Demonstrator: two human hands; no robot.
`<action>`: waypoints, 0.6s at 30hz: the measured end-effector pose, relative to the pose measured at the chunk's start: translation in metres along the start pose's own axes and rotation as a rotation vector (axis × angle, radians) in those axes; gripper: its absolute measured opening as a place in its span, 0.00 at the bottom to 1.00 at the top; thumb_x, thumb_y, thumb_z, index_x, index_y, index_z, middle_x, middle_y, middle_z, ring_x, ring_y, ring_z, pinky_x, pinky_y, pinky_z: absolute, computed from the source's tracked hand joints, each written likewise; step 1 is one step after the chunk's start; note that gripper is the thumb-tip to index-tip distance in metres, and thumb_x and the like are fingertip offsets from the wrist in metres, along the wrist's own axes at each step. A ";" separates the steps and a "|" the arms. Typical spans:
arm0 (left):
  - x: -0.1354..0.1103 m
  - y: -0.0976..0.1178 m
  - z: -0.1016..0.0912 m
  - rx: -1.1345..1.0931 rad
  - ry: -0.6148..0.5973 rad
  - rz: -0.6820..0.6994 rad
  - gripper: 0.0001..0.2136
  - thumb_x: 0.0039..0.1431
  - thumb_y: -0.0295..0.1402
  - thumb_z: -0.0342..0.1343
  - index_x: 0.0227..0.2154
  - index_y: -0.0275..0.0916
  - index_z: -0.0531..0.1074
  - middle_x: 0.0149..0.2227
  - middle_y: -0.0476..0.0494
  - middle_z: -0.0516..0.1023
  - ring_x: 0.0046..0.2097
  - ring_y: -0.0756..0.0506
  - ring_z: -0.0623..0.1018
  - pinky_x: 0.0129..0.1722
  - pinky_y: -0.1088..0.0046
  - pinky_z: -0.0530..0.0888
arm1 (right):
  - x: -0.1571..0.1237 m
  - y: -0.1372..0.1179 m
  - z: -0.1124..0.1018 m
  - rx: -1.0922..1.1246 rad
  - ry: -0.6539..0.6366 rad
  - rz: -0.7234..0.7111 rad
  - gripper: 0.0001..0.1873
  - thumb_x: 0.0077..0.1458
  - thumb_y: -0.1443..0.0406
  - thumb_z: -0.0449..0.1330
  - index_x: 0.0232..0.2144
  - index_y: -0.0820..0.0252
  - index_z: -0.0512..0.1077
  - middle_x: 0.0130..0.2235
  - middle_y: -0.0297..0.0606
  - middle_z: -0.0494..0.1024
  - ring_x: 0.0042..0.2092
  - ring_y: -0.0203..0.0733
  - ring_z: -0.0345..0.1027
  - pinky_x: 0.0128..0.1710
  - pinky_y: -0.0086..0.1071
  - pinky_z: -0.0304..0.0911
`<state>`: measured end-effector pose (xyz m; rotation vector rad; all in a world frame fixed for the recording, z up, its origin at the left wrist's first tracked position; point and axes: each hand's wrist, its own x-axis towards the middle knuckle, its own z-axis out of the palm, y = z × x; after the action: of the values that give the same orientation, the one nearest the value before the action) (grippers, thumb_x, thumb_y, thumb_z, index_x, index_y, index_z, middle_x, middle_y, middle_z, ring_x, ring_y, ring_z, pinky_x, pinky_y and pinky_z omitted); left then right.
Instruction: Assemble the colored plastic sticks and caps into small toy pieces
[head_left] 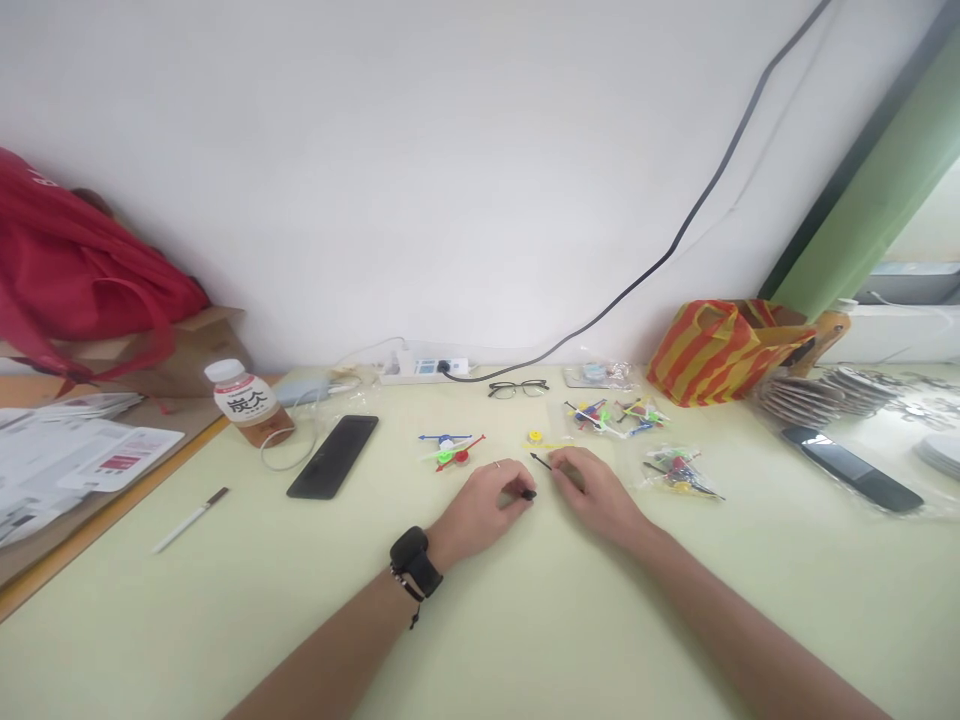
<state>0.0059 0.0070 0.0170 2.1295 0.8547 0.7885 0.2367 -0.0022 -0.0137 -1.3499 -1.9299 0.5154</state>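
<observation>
"炭仌" on the bottle's label (246, 400)

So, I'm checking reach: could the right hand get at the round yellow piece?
Probably yes: the round yellow piece lies near the right hand, apparently unobstructed, though that hand holds a black arrow.

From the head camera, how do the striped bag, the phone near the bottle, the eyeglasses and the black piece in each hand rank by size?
1. Striped bag
2. Smartphone
3. Eyeglasses
Smallest, unranked: black arrow in right hand, black piece in left hand; both are partly hidden.
</observation>
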 end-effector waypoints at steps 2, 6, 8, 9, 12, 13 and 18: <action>0.001 0.001 0.001 -0.007 0.003 0.010 0.05 0.63 0.28 0.56 0.39 0.42 0.76 0.41 0.45 0.80 0.42 0.45 0.78 0.45 0.67 0.76 | 0.001 -0.002 -0.001 0.010 0.021 0.019 0.05 0.64 0.64 0.51 0.37 0.54 0.68 0.37 0.38 0.77 0.41 0.47 0.70 0.39 0.38 0.66; 0.002 0.000 0.001 -0.001 0.009 -0.013 0.08 0.63 0.30 0.57 0.42 0.43 0.78 0.43 0.45 0.81 0.40 0.45 0.77 0.42 0.66 0.76 | 0.002 -0.003 -0.002 0.089 0.034 0.001 0.06 0.65 0.63 0.49 0.38 0.54 0.66 0.34 0.36 0.73 0.35 0.44 0.67 0.36 0.36 0.64; 0.002 -0.002 0.001 -0.010 0.010 -0.028 0.08 0.62 0.30 0.58 0.42 0.42 0.78 0.43 0.45 0.82 0.40 0.45 0.77 0.42 0.66 0.75 | 0.003 -0.002 -0.002 0.097 0.055 -0.009 0.07 0.66 0.63 0.47 0.38 0.54 0.64 0.35 0.36 0.72 0.36 0.44 0.67 0.37 0.36 0.65; 0.002 -0.002 0.001 -0.014 0.013 -0.030 0.08 0.62 0.30 0.58 0.42 0.42 0.78 0.42 0.45 0.82 0.39 0.45 0.78 0.42 0.66 0.75 | 0.003 -0.001 -0.002 0.086 0.075 -0.003 0.06 0.67 0.63 0.47 0.39 0.54 0.63 0.35 0.36 0.72 0.36 0.44 0.67 0.38 0.36 0.65; 0.002 -0.002 0.001 -0.018 0.020 -0.018 0.08 0.61 0.29 0.58 0.41 0.43 0.78 0.42 0.46 0.82 0.39 0.45 0.78 0.43 0.67 0.76 | 0.003 0.001 -0.001 0.049 0.114 0.039 0.06 0.67 0.62 0.45 0.41 0.53 0.61 0.34 0.35 0.70 0.34 0.44 0.65 0.37 0.37 0.63; 0.002 -0.001 0.001 -0.017 0.019 -0.013 0.08 0.61 0.29 0.58 0.41 0.43 0.78 0.42 0.46 0.82 0.40 0.45 0.78 0.43 0.67 0.76 | 0.003 0.002 0.000 0.046 0.116 0.052 0.06 0.67 0.62 0.45 0.41 0.53 0.60 0.33 0.34 0.69 0.33 0.44 0.65 0.36 0.36 0.63; 0.000 0.001 0.002 -0.003 0.008 0.004 0.08 0.61 0.29 0.57 0.41 0.43 0.78 0.43 0.46 0.82 0.40 0.45 0.78 0.43 0.67 0.76 | 0.002 0.002 0.002 0.077 0.081 0.059 0.06 0.67 0.61 0.46 0.41 0.53 0.61 0.33 0.33 0.70 0.33 0.44 0.66 0.35 0.36 0.62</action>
<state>0.0079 0.0060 0.0168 2.1276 0.8527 0.8006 0.2363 0.0007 -0.0159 -1.3606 -1.7920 0.5502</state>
